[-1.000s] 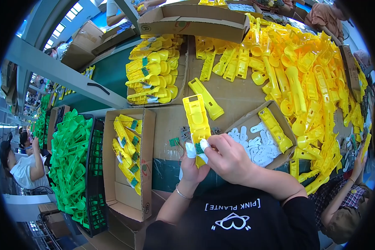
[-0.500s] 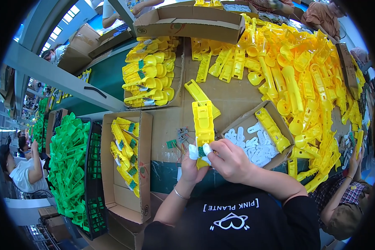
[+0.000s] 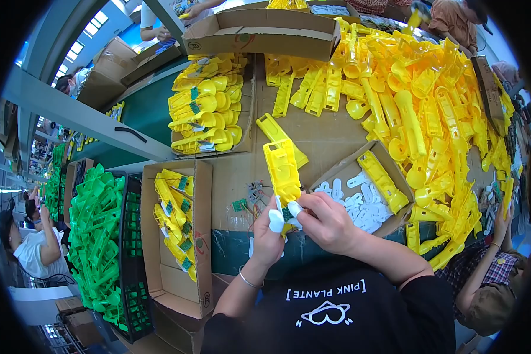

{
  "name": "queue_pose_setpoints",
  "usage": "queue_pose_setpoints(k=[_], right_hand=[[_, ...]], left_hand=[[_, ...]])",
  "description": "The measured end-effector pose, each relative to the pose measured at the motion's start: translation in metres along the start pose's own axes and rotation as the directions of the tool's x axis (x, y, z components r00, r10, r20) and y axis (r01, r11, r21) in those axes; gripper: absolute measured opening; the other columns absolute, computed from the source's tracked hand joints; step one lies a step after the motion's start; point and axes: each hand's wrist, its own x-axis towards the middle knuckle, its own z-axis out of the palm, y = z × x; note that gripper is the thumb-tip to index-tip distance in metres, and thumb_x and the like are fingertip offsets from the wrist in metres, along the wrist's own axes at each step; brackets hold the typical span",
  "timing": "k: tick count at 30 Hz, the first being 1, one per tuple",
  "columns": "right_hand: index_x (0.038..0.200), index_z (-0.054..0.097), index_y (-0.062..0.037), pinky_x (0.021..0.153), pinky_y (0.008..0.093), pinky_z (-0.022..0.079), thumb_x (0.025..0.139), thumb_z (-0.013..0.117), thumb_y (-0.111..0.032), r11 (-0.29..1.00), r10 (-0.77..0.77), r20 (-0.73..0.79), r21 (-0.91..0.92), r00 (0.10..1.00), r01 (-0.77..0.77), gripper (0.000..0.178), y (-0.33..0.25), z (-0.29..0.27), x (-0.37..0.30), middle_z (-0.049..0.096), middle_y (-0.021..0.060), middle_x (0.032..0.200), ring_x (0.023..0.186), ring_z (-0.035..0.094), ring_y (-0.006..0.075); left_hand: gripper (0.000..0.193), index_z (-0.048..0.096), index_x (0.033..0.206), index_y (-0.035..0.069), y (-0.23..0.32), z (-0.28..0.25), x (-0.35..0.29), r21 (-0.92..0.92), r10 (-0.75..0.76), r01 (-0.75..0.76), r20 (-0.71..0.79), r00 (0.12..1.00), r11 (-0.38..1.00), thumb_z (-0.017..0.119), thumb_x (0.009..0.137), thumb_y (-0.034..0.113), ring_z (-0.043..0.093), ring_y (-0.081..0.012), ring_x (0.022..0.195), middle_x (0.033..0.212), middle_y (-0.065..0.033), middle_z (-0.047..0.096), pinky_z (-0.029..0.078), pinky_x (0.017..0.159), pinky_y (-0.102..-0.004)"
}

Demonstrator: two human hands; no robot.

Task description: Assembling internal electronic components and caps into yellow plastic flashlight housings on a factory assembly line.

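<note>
As both hands [image 3: 301,227] pinch it, yellow plastic part [image 3: 282,171] upright above.

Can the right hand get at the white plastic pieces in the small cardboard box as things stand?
Probably yes: the white plastic pieces lie uncovered in the open cardboard box just beyond the right hand, though both hands are busy on the yellow plastic part.

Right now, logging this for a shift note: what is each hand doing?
Left hand: closed on the lower end of the yellow plastic part, white-capped fingertips on it.
Right hand: closed, fingertips pinching at the same part's lower end.
</note>
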Motion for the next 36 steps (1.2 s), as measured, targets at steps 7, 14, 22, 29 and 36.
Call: queue_pose_setpoints(k=[7,14,22,29,36], right_hand=[[0.088,0.058,0.0022,0.066,0.0287,0.051,0.069,0.069,-0.002,0.94,0.181,-0.039,0.301,0.983,-0.161,0.023,0.003,-0.018,0.001,0.056,0.0129,0.092,0.079,0.059,0.0235],[0.098,0.056,0.0029,0.077,0.0237,0.05,0.079,0.067,-0.006,0.068,0.533,0.438,0.831,0.724,-0.553,0.024,0.003,-0.01,-0.007,0.059,0.0049,0.095,0.094,0.061,0.011],[0.116,0.045,0.001,0.09,0.0295,0.046,0.082,0.063,-0.004,-0.003,0.42,0.638,0.712,0.646,-0.702,0.039,0.014,-0.007,0.006,0.051,0.0106,0.117,0.103,0.057,0.0162],[0.107,0.056,-0.0023,0.079,0.0286,0.048,0.09,0.053,-0.013,0.2,0.126,0.906,0.375,0.403,-0.905,0.02,0.014,0.0,-0.015,0.063,0.0064,0.087,0.087,0.061,0.0136],[0.1,0.059,-0.0012,0.065,0.0313,0.049,0.079,0.059,-0.002,0.89,-0.021,0.747,0.316,0.664,-0.327,0.021,0.058,-0.06,0.018,0.062,0.0113,0.084,0.077,0.063,0.024]], left_hand=[[0.046,0.038,0.13,-0.003,0.006,0.003,0.001,0.246,0.062,-0.07,0.038,0.997,0.967,0.054,0.089,0.009,0.058,-0.0137,0.098,0.115,-0.0091,0.057,0.048,0.083,-0.0267],[0.038,0.047,0.12,-0.004,0.01,0.018,-0.004,0.176,0.201,-0.198,-0.001,0.98,0.964,0.059,0.086,0.008,0.059,-0.0111,0.09,0.103,-0.0069,0.061,0.048,0.079,-0.0243],[0.033,0.043,0.12,0.0,0.019,0.016,0.002,0.15,0.093,-0.085,-0.047,0.995,0.985,0.052,0.089,0.008,0.061,-0.0149,0.091,0.1,-0.0084,0.061,0.05,0.077,-0.0265],[0.043,0.038,0.124,0.005,0.036,-0.019,0.029,0.009,0.028,-0.029,0.054,0.998,1.0,0.057,0.087,0.017,0.059,-0.0282,0.095,0.11,-0.0138,0.052,0.051,0.079,-0.0389],[0.071,0.02,0.14,0.003,0.062,-0.02,0.018,0.969,0.112,-0.153,0.133,0.985,0.196,0.06,0.081,0.003,0.054,-0.0156,0.082,0.098,-0.0085,0.05,0.046,0.074,-0.0273]])
